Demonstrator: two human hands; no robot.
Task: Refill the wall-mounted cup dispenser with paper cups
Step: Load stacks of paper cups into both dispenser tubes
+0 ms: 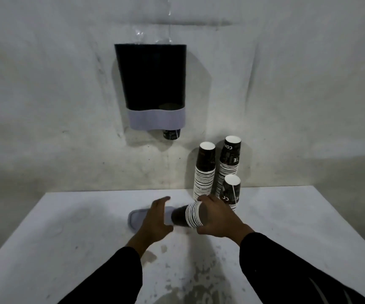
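Observation:
A dark cup dispenser (152, 84) with a pale grey lower band hangs on the wall, and one black cup (171, 134) pokes out of its bottom. On its side above the table lies a short stack of black paper cups (187, 216); my right hand (217, 218) grips its rimmed end. My left hand (155, 218) is at the stack's other end, fingers spread, and I cannot tell if it touches the cups. A grey dispenser lid (136, 218) lies on the table under my left hand.
Three upside-down stacks of black paper cups (205, 172) (228, 163) (232, 191) stand by the wall, just behind my right hand. The white table (67, 238) is stained near its front middle. The wall is rough and pale.

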